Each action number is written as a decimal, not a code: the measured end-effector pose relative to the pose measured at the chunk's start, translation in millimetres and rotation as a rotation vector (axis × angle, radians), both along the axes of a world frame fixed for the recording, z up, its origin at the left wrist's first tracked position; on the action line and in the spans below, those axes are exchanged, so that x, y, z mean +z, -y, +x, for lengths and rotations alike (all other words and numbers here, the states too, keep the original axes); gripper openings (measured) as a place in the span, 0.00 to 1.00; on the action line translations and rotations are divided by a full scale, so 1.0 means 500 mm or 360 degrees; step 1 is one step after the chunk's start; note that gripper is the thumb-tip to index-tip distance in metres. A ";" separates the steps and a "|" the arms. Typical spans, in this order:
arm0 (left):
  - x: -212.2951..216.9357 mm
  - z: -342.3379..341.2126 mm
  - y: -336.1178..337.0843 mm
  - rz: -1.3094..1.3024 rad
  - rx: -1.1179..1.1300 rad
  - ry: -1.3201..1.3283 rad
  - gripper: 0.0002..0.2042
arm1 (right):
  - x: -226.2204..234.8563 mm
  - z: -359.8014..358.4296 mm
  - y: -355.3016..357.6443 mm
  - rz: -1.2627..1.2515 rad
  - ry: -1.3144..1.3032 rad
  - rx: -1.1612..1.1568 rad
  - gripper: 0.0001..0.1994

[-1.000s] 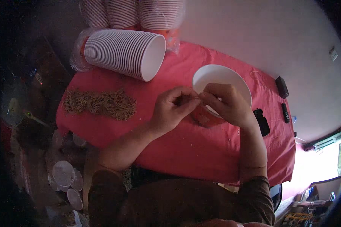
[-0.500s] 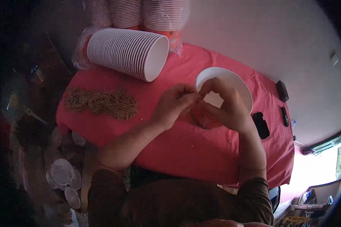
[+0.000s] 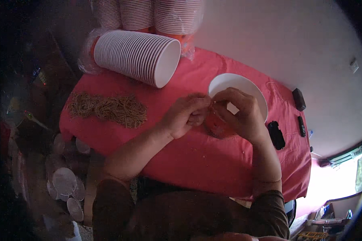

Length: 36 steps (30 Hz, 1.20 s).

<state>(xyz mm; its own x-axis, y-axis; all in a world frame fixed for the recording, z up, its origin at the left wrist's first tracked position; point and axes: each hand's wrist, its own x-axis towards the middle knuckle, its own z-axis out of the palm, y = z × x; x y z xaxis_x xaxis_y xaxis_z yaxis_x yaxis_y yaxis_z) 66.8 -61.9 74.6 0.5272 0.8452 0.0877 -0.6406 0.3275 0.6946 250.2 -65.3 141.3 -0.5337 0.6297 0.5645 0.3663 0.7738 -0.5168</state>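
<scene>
A large paper bucket, white inside and red-orange outside point(image 3: 220, 127), stands on the red cloth, its open mouth facing up. Both of my hands meet at its near left rim. My left hand point(image 3: 185, 116) is closed in a pinch, thumb against curled fingers. Close beside it, my right hand point(image 3: 242, 114) reaches over the rim with thumb and forefinger bent together. Whatever the fingertips hold is too small to make out. To the left lies a long bundle of brown twine point(image 3: 108, 110).
A nested stack of white buckets point(image 3: 132, 56) lies on its side at the back left, with wrapped stacks point(image 3: 177, 18) behind it. At the right are a black phone-like object point(image 3: 276, 135), a dark remote-like object point(image 3: 301, 126) and a dark box point(image 3: 299, 99).
My left hand has turned, its fingers curling in more and drawing slightly away from the right fingertips. My right hand has dipped a little, and more of the bucket's red side shows.
</scene>
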 end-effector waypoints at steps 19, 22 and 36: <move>0.017 0.003 0.006 0.0432 0.0525 -0.0684 0.07 | 0.016 0.016 0.000 0.0063 0.0074 -0.0221 0.04; 0.010 0.003 0.003 0.0674 0.0746 -0.0792 0.07 | 0.020 0.018 -0.001 -0.0002 0.0081 -0.0215 0.03; 0.028 -0.004 0.013 0.0819 0.0840 -0.0771 0.07 | 0.016 0.020 0.002 0.0118 0.0086 -0.0175 0.03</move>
